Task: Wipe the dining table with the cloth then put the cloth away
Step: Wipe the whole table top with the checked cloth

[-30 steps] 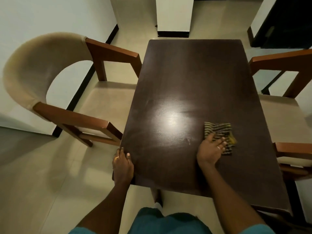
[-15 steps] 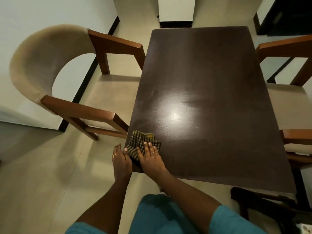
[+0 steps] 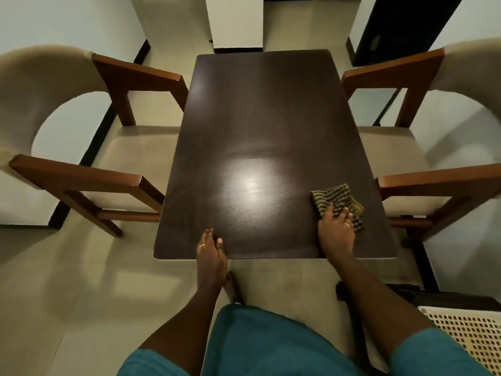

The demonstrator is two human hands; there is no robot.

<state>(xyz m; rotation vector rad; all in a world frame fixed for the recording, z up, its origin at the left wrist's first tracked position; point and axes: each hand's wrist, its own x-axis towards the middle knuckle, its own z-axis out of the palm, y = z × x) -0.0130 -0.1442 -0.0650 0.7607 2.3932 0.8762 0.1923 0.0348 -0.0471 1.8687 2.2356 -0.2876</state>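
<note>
Far left: armchair, cream upholstery, brown wooden arms, pushed just beside the table's left edge. Dark dining table in the middle, glossy, glare patch near centre, nothing on it but hands and cloth. Left hand at near edge, left of centre: palm over the edge, fingers loosely together and resting flat on the top, thumb apart, holding nothing, bracing only. Gold ring visible. Right hand on near-right part of the top, palm down, fingers spread and pressing flat on the cloth; pinning it, not pinching it. Checked dark-and-yellow cloth, crumpled flat, far half sticking out beyond the fingertips, close to the right edge but fully on the wood. Second armchair on the right, matching. Perforated cream basket at bottom right corner, on or near the floor, partly cut off.

Step in hand, judging: wiping pass, near band of the table, cloth at the right end of a stroke. Far half not yet reached by the cloth as placed. Next move likely: keep downward pressure, sweep leftward or step further away, lean for the far end. Putting away not yet begun; destination cannot tell.
</note>
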